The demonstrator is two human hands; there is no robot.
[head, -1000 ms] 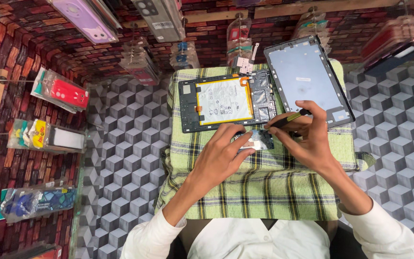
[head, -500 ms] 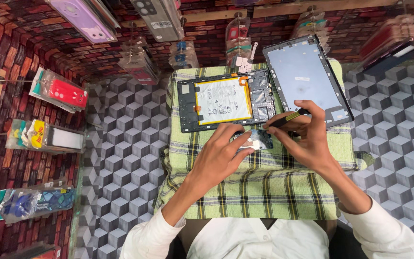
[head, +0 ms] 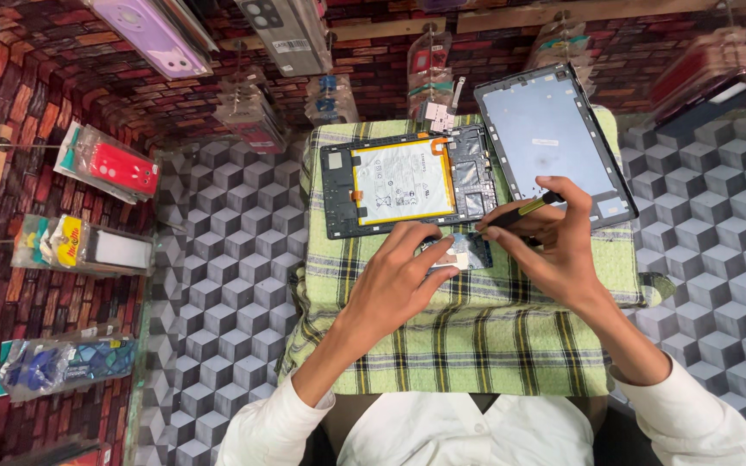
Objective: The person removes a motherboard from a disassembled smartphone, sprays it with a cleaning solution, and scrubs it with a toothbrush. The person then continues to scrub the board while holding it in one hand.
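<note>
The fingers of the left hand (head: 403, 276) lie pressed together and flat on a small circuit board (head: 464, 253), holding it down on the green checked cloth (head: 477, 345). The fingers of the right hand (head: 559, 246) are curled and pinch a thin dark tool with a yellow band (head: 520, 211); its tip points left and down toward the small board, though I cannot tell if the tip touches it. The board lies just below the lower edge of the opened tablet body (head: 407, 181), where a large pale battery (head: 403, 181) with a yellow border fills the middle. To the right of this body, touching its edge or very near, lies the separate back cover (head: 550, 138), grey-blue inside, partly hidden behind the right hand. Both sleeves are white. The cloth covers a small table over a floor with a grey cube pattern (head: 218, 259). At the left, packaged phone cases (head: 110, 168) hang on a brick-pattern wall.
</note>
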